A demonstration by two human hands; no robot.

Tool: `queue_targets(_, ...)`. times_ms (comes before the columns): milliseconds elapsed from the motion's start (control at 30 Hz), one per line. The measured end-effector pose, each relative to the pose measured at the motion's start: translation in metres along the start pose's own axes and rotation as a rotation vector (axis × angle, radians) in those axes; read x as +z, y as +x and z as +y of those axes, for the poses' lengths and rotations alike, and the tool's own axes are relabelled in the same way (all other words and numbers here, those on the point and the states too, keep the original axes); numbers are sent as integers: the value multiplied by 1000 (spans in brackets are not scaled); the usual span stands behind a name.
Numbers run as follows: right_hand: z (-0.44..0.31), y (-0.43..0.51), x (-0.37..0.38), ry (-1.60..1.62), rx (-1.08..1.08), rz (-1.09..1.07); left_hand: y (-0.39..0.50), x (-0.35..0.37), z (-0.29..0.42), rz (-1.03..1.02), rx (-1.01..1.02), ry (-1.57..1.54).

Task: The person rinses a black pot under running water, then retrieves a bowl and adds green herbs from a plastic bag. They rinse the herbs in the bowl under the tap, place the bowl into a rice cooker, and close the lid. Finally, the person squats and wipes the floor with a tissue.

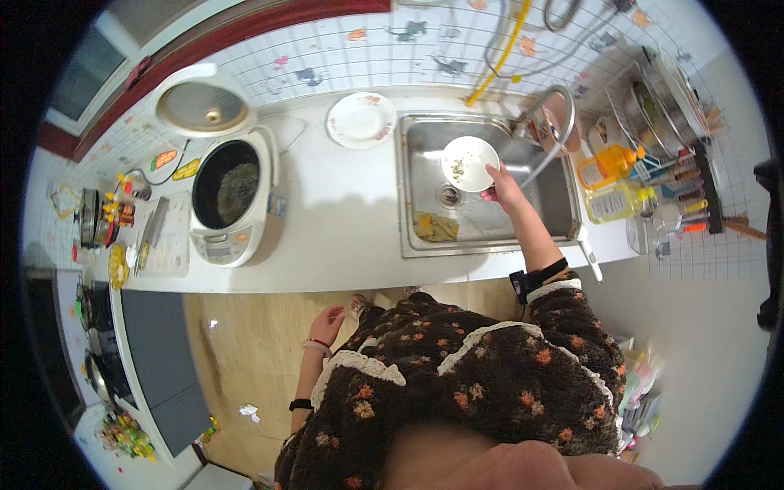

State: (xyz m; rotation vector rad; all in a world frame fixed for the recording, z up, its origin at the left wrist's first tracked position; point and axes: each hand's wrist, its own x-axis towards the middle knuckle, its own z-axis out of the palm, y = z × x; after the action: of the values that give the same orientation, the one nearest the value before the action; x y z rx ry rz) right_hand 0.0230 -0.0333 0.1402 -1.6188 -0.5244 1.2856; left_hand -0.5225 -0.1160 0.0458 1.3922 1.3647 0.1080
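My right hand grips the near right rim of a white bowl over the steel sink. Small green bits lie in the bowl. Below it, the sink drain shows, and a yellow-green cloth lies in the sink's near left corner. My left hand hangs beside my body, lower than the counter edge, fingers loosely curled with nothing seen in them. Left of the sink, a white plate with a floral rim rests on the counter.
An open rice cooker with dark contents stands left on the counter, beside a knife on a white board. A curved faucet hose arches over the sink's right side. Orange and yellow bottles stand to the right.
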Motion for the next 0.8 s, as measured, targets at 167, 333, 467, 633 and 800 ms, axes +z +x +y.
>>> queue_targets(167, -80, -6, 147, -123, 26, -329, -14, -43, -39, 61, 34, -42)
queue_targets(333, -129, 2, 324, -363, 67, -504, -53, -88, -107, 206, -11, -178)
queue_targets(467, -131, 3, 452, -675, -248, -494, -86, -107, -167, 340, -73, -211)
queue_targets(633, -97, -12, 553, -1424, -1063, -164, -121, -111, -218, 453, -151, -276)
queue_targets(800, -97, -25, 585, -1668, -1354, -199, -142, -107, -243, 496, -251, -310)
